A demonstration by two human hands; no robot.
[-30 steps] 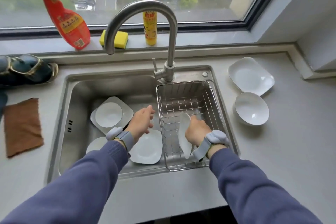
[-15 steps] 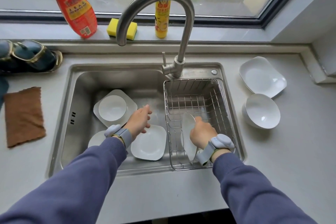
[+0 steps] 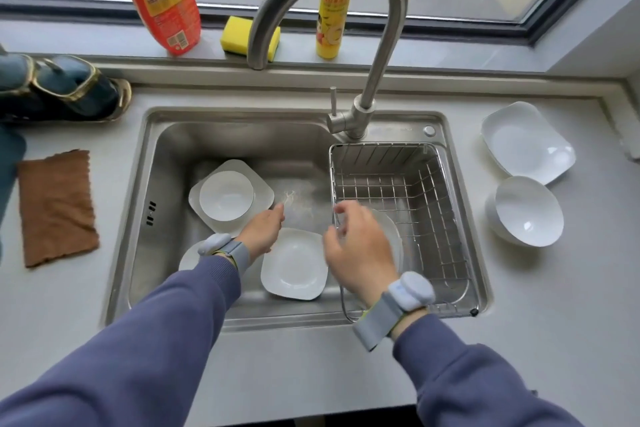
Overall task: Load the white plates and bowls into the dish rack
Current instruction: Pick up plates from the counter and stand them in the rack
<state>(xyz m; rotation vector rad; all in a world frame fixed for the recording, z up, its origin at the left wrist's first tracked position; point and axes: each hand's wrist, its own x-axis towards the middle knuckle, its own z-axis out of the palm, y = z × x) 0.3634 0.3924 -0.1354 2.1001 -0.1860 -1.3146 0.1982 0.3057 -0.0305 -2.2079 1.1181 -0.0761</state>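
The wire dish rack [image 3: 446, 204] sits in the right half of the sink [image 3: 173, 149]. One white plate [image 3: 394, 236] stands on edge in the rack's near left part, half hidden by my right hand [image 3: 360, 250]. That hand hovers blurred over the rack's left rim with fingers apart and nothing in it. My left hand [image 3: 261, 232] is low in the sink, empty, between a white bowl [image 3: 227, 196] resting on a square plate [image 3: 265, 189] and another square plate [image 3: 294, 265]. One more plate [image 3: 188, 256] peeks out beside my left wrist.
A square white plate [image 3: 526, 144] and a white bowl [image 3: 526, 211] lie on the counter right of the sink. The tall tap [image 3: 377, 55] arches over the sink. A brown cloth [image 3: 55, 208] lies on the left. Bottles and a yellow sponge [image 3: 249, 35] line the windowsill.
My right hand has let go of the plate, which now stands in the rack, and has moved left and up. My left hand has barely shifted.
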